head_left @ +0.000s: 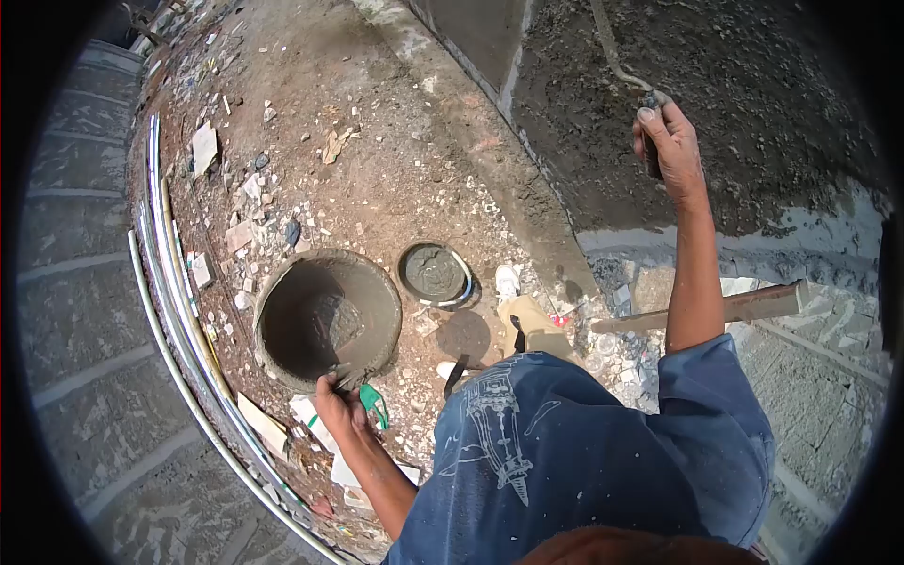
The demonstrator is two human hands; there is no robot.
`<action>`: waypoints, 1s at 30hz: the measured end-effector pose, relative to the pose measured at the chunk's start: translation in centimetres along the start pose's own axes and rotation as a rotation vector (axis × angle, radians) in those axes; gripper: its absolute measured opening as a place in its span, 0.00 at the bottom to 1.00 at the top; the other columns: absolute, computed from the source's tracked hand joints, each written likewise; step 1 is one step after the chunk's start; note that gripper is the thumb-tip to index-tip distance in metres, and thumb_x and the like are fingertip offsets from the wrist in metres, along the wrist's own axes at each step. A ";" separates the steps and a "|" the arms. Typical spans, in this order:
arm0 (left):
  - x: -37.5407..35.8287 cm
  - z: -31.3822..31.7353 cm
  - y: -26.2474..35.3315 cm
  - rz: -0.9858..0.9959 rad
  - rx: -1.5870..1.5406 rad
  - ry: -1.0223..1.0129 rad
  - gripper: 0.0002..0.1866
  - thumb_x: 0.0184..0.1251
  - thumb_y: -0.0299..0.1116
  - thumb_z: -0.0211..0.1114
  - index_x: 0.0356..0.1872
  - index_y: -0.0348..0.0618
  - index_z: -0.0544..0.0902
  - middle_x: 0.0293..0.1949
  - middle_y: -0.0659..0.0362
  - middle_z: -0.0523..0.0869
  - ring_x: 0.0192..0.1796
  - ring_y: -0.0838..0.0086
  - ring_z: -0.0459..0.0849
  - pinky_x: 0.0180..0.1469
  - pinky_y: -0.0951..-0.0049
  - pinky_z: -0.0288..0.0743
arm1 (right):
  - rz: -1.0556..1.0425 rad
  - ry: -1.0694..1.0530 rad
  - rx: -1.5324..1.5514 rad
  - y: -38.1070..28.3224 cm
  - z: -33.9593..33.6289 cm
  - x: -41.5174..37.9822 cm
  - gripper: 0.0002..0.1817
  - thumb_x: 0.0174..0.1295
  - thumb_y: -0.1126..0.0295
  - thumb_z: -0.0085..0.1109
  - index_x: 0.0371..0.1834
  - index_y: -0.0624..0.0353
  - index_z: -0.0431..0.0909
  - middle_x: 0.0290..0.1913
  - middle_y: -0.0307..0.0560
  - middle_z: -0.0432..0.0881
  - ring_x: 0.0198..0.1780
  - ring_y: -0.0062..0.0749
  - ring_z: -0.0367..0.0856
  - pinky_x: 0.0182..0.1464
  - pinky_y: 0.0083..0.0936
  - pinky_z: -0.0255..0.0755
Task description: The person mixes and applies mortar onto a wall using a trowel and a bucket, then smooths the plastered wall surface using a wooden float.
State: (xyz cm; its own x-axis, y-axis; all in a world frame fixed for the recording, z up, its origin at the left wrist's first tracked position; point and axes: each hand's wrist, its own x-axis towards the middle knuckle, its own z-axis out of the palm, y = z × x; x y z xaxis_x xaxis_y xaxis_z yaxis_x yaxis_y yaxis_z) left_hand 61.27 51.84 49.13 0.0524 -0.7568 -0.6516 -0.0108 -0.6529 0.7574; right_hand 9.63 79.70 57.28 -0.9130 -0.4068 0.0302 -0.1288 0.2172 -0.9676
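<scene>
My right hand [670, 141] is closed around the dark handle of a trowel [605, 33]. The trowel's bent shank and narrow, mortar-coated blade point up the picture, along a wall [753, 104] with rough, wet grey mortar. Near the lower rim of a large round tub [386, 320], my left hand [341, 407] has its fingers curled. A greyish, mortar-smeared thing shows beside those fingers; I cannot make out what it is. Mortar-coated inside, the tub has some mortar [337, 320] at its bottom. A smaller bucket [465, 273] beside it holds wet grey mortar.
Long pipes [174, 282] curve along the left, beside a block wall [80, 245]. Rubble and broken tile pieces [204, 148] litter the ground. A wooden board [744, 306] lies at the right, below my right forearm. A green-edged piece [374, 405] lies near my left hand.
</scene>
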 end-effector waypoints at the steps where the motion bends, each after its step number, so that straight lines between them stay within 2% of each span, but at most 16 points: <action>1: 0.4 -0.9 -0.3 0.015 -0.087 -0.030 0.06 0.59 0.28 0.62 0.36 0.39 0.78 0.31 0.56 0.83 0.24 0.68 0.83 0.23 0.72 0.79 | 0.064 -0.020 0.022 3.2 1.2 -1.4 0.23 0.67 0.53 0.63 0.55 0.60 0.78 0.29 0.34 0.77 0.28 0.16 0.75 0.33 0.18 0.68; 4: -0.2 -3.3 -0.2 -0.010 -0.283 -0.128 0.07 0.59 0.28 0.61 0.37 0.38 0.78 0.34 0.54 0.84 0.30 0.65 0.85 0.29 0.68 0.83 | 0.392 -0.061 -0.258 18.6 3.3 -9.7 0.15 0.68 0.56 0.61 0.39 0.59 0.76 0.25 0.39 0.77 0.24 0.20 0.75 0.29 0.23 0.70; 5: -0.7 -4.5 0.0 -0.011 -0.358 -0.107 0.08 0.58 0.27 0.61 0.38 0.37 0.78 0.36 0.53 0.85 0.32 0.63 0.86 0.33 0.65 0.85 | 0.641 -0.040 -0.380 20.9 4.0 -14.6 0.15 0.64 0.57 0.62 0.38 0.60 0.78 0.27 0.45 0.82 0.26 0.29 0.80 0.31 0.31 0.73; 6: -0.6 -6.9 0.0 -0.038 -0.368 -0.113 0.09 0.58 0.27 0.61 0.39 0.35 0.78 0.39 0.52 0.85 0.36 0.61 0.86 0.36 0.63 0.86 | 0.674 -0.501 -0.869 30.9 1.9 -21.5 0.14 0.62 0.57 0.62 0.35 0.58 0.83 0.30 0.47 0.86 0.30 0.35 0.84 0.36 0.35 0.76; 7: -0.3 -9.6 -0.2 -0.061 -0.378 -0.113 0.11 0.57 0.26 0.61 0.41 0.34 0.78 0.41 0.51 0.85 0.39 0.60 0.87 0.40 0.62 0.87 | 0.493 -0.986 -1.289 40.3 -0.1 -28.3 0.15 0.60 0.57 0.61 0.32 0.57 0.89 0.33 0.49 0.89 0.33 0.40 0.88 0.40 0.40 0.78; 8: -0.3 -12.0 -0.6 -0.058 -0.405 -0.108 0.13 0.57 0.26 0.60 0.43 0.33 0.78 0.43 0.50 0.85 0.41 0.59 0.87 0.42 0.60 0.88 | 1.313 -0.392 -0.911 40.7 0.4 -35.2 0.15 0.57 0.58 0.63 0.26 0.57 0.89 0.30 0.49 0.89 0.35 0.40 0.88 0.44 0.35 0.79; 9: -0.4 -14.7 -1.0 -0.051 -0.430 -0.085 0.15 0.56 0.26 0.60 0.45 0.31 0.78 0.44 0.50 0.85 0.43 0.58 0.87 0.45 0.58 0.88 | 1.290 -0.549 -0.991 38.6 -0.6 -42.2 0.15 0.57 0.57 0.63 0.35 0.58 0.89 0.31 0.48 0.89 0.36 0.40 0.88 0.45 0.33 0.78; 10: 0.2 -17.5 -1.6 -0.022 -0.467 -0.063 0.16 0.56 0.26 0.60 0.46 0.30 0.78 0.45 0.49 0.85 0.44 0.57 0.87 0.47 0.57 0.88 | 1.307 -0.587 -0.942 36.1 -0.7 -48.4 0.15 0.57 0.57 0.63 0.36 0.58 0.88 0.31 0.48 0.88 0.35 0.39 0.87 0.44 0.33 0.77; 13: 2.6 -25.9 -5.4 0.003 -0.519 0.057 0.19 0.56 0.26 0.58 0.50 0.26 0.77 0.47 0.46 0.84 0.47 0.54 0.87 0.51 0.54 0.88 | 1.332 -0.469 -0.788 31.5 -1.4 -59.1 0.15 0.58 0.59 0.63 0.38 0.59 0.86 0.30 0.48 0.87 0.33 0.38 0.85 0.41 0.32 0.76; 14: 2.2 -27.4 -5.6 -0.033 -0.432 0.093 0.11 0.56 0.26 0.59 0.38 0.31 0.78 0.39 0.50 0.85 0.39 0.59 0.88 0.41 0.62 0.89 | 1.317 -0.415 -0.746 30.4 -1.5 -61.2 0.15 0.58 0.59 0.62 0.39 0.59 0.85 0.30 0.48 0.86 0.32 0.37 0.85 0.40 0.32 0.76; 16: -0.8 -26.8 -4.7 0.007 -0.412 0.204 0.12 0.59 0.29 0.57 0.37 0.28 0.75 0.36 0.46 0.82 0.30 0.57 0.86 0.30 0.62 0.86 | 1.255 -0.320 -0.659 29.1 -1.3 -63.2 0.15 0.58 0.60 0.62 0.40 0.60 0.84 0.30 0.47 0.85 0.31 0.36 0.84 0.38 0.32 0.76; 18: 2.3 -32.3 -7.2 -0.086 -0.023 0.368 0.10 0.59 0.35 0.61 0.30 0.38 0.74 0.24 0.54 0.75 0.12 0.67 0.69 0.17 0.69 0.72 | 1.183 -0.239 -0.550 28.2 -0.7 -63.0 0.16 0.58 0.61 0.62 0.42 0.61 0.82 0.29 0.47 0.84 0.29 0.35 0.83 0.35 0.31 0.75; 20: 2.2 -34.0 -7.0 -0.149 0.067 0.359 0.10 0.58 0.35 0.62 0.31 0.37 0.75 0.23 0.55 0.75 0.13 0.66 0.73 0.15 0.69 0.71 | 1.095 -0.186 -0.456 27.0 1.0 -60.5 0.16 0.58 0.61 0.62 0.43 0.62 0.81 0.29 0.47 0.84 0.28 0.34 0.81 0.33 0.31 0.74; 25: 0.3 -35.0 -7.5 -0.101 -0.357 0.345 0.07 0.58 0.28 0.61 0.36 0.39 0.76 0.30 0.56 0.80 0.23 0.69 0.81 0.20 0.70 0.77 | 0.802 -0.255 -0.382 23.5 6.6 -48.5 0.17 0.59 0.63 0.61 0.47 0.64 0.78 0.28 0.46 0.81 0.24 0.31 0.79 0.28 0.29 0.73; 28: -0.3 -36.8 -8.9 -0.089 -0.395 0.346 0.07 0.59 0.27 0.61 0.38 0.38 0.76 0.34 0.56 0.82 0.28 0.67 0.83 0.26 0.70 0.81 | 0.757 -0.556 -0.633 22.6 9.7 -40.1 0.19 0.62 0.63 0.60 0.54 0.61 0.77 0.38 0.49 0.84 0.34 0.33 0.83 0.34 0.32 0.77; 30: -1.9 -35.8 -8.8 -0.057 -0.497 0.374 0.08 0.61 0.27 0.59 0.39 0.37 0.76 0.36 0.55 0.83 0.32 0.66 0.84 0.30 0.68 0.82 | 0.674 -0.647 -0.647 19.9 13.1 -35.7 0.17 0.61 0.62 0.61 0.48 0.61 0.77 0.31 0.46 0.82 0.27 0.28 0.80 0.28 0.31 0.74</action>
State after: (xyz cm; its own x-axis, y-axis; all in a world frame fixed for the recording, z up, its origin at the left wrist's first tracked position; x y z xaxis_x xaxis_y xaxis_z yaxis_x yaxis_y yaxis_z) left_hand 96.98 60.16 45.24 0.3865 -0.5997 -0.7007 0.4632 -0.5308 0.7098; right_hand 44.72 86.93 33.64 -0.5245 -0.3746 -0.7646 -0.0343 0.9066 -0.4206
